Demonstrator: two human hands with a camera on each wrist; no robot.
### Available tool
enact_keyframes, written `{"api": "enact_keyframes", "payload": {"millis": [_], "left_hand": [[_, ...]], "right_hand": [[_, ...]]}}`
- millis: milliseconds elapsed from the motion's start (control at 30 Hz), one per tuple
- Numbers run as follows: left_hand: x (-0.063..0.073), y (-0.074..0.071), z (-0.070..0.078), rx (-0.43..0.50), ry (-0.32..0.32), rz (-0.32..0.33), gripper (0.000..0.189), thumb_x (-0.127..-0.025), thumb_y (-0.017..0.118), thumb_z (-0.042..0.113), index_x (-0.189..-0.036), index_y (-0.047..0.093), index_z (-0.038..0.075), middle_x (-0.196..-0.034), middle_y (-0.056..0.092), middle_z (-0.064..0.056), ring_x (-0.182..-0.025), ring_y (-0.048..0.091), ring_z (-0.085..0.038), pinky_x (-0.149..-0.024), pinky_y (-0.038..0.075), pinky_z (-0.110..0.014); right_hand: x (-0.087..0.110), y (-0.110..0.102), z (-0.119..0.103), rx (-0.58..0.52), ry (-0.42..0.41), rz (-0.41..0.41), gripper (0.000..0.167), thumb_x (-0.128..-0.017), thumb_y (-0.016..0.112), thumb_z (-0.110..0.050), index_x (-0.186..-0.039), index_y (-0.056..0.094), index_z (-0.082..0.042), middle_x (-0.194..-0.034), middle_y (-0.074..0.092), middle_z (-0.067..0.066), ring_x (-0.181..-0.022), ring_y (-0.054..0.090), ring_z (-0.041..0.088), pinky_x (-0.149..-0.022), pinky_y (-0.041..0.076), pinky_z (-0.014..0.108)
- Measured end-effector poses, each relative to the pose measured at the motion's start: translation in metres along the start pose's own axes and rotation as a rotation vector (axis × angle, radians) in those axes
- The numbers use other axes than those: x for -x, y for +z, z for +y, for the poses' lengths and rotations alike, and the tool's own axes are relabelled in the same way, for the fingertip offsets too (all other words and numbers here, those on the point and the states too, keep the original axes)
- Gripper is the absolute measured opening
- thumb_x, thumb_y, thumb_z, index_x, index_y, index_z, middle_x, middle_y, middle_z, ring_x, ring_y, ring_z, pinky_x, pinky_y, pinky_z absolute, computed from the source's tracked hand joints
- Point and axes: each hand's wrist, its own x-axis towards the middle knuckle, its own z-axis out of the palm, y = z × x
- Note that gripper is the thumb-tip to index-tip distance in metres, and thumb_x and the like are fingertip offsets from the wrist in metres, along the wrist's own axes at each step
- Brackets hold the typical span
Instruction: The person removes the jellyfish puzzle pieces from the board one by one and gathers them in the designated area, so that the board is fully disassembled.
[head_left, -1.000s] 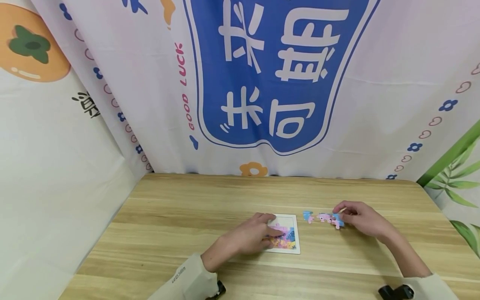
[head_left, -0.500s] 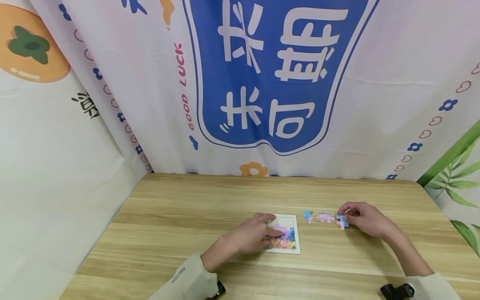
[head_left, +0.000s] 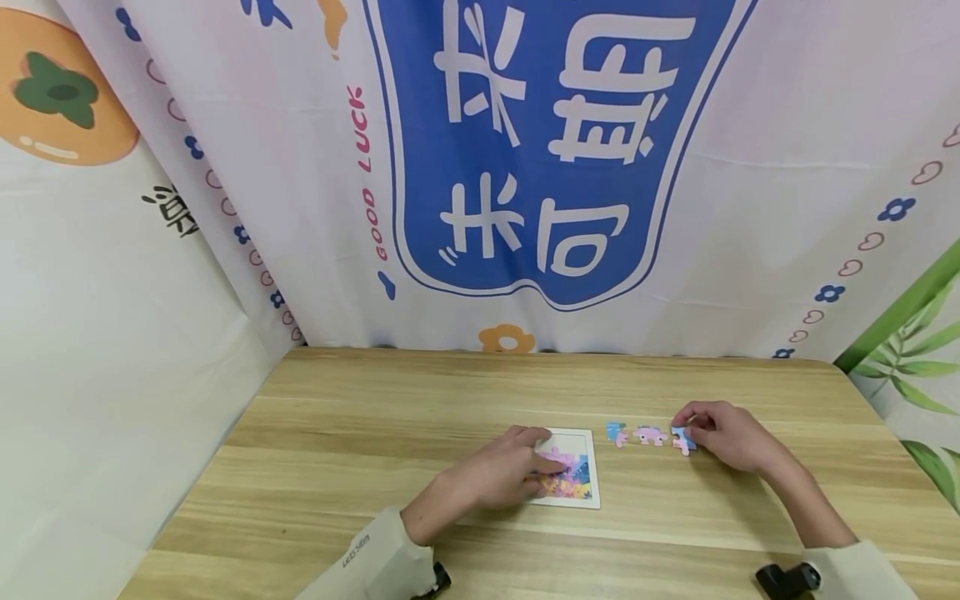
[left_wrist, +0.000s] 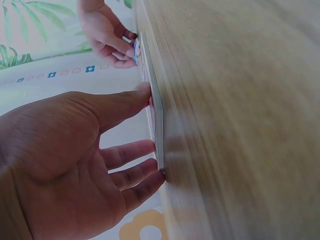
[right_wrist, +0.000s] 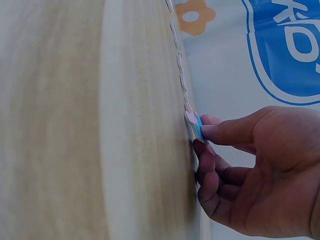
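In the head view my left hand rests on a white-framed jigsaw puzzle, partly filled with pink, blue and yellow pieces. The thumb presses its face and the fingers touch it near its edge; the left wrist view has the puzzle board edge-on, flat on the table. To the right, my right hand pinches a blue and pink puzzle piece between thumb and fingers, low over the table. In the right wrist view this blue piece shows at the fingertips. My hands hide parts of both.
Between board and right hand lie a pink puzzle piece with eyes and a blue-pink puzzle piece. The wooden table ends at the back against a printed curtain.
My right hand has drawn its puzzle piece slightly right, away from the pink piece it was against or overlapping, then shifted it slightly. The left hand and board have stayed put.
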Motion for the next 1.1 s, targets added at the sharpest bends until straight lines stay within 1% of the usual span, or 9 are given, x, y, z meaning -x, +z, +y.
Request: {"api": "enact_keyframes", "payload": {"millis": [100, 167, 400, 567, 933, 1100], "left_hand": [[0.0004, -0.0003, 0.0002, 0.004, -0.004, -0.003, 0.043, -0.102, 0.076, 0.027, -0.144, 0.069, 0.034, -0.169, 0.045, -0.006, -0.155, 0.045, -0.03, -0.127, 0.043, -0.043], [0.0006, -0.0002, 0.0003, 0.005, -0.005, -0.004, 0.043, -0.102, 0.076, 0.027, -0.144, 0.069, 0.034, -0.169, 0.045, -0.006, -0.155, 0.045, -0.03, -0.127, 0.043, -0.043], [0.0004, -0.0005, -0.0001, 0.004, -0.005, -0.007, 0.044, -0.102, 0.076, 0.028, -0.145, 0.068, 0.035, -0.17, 0.044, -0.005, -0.155, 0.044, -0.029, -0.128, 0.042, -0.043], [0.0004, -0.0009, -0.0001, 0.003, -0.001, -0.009, 0.045, -0.102, 0.075, 0.028, -0.145, 0.067, 0.035, -0.17, 0.044, -0.006, -0.156, 0.043, -0.029, -0.129, 0.041, -0.043], [0.0001, 0.0007, -0.0003, -0.001, 0.005, -0.011, 0.043, -0.103, 0.074, 0.027, -0.146, 0.067, 0.033, -0.17, 0.045, -0.007, -0.155, 0.044, -0.03, -0.128, 0.041, -0.043], [-0.0004, 0.0002, -0.0003, 0.008, -0.008, -0.013, 0.043, -0.103, 0.074, 0.027, -0.145, 0.068, 0.034, -0.17, 0.044, -0.006, -0.155, 0.044, -0.029, -0.127, 0.042, -0.043]], "right_hand": [[0.0002, 0.0007, -0.0005, 0.012, -0.014, 0.007, 0.015, -0.104, 0.063, -0.003, -0.11, 0.075, -0.008, -0.107, 0.073, 0.009, -0.095, 0.06, 0.022, -0.083, 0.053, 0.039], [0.0004, 0.0012, -0.0003, 0.014, -0.018, 0.007, 0.014, -0.103, 0.063, -0.003, -0.11, 0.074, -0.007, -0.107, 0.072, 0.009, -0.095, 0.06, 0.022, -0.082, 0.053, 0.039], [0.0006, 0.0036, 0.0014, 0.006, -0.019, 0.005, 0.014, -0.098, 0.068, 0.0, -0.109, 0.074, -0.006, -0.1, 0.068, 0.005, -0.09, 0.055, 0.019, -0.072, 0.047, 0.026], [-0.0001, 0.0045, 0.0006, 0.015, -0.027, 0.014, 0.014, -0.097, 0.067, 0.002, -0.107, 0.074, -0.006, -0.098, 0.067, 0.004, -0.088, 0.055, 0.019, -0.071, 0.046, 0.026], [0.0001, 0.0048, -0.002, 0.029, -0.031, 0.02, 0.015, -0.096, 0.066, 0.002, -0.106, 0.074, -0.006, -0.098, 0.068, 0.004, -0.088, 0.056, 0.019, -0.072, 0.047, 0.027], [0.0004, 0.0051, -0.0028, 0.035, -0.039, 0.032, 0.015, -0.096, 0.066, 0.002, -0.106, 0.074, -0.006, -0.098, 0.069, 0.004, -0.087, 0.056, 0.018, -0.072, 0.047, 0.027]]}}
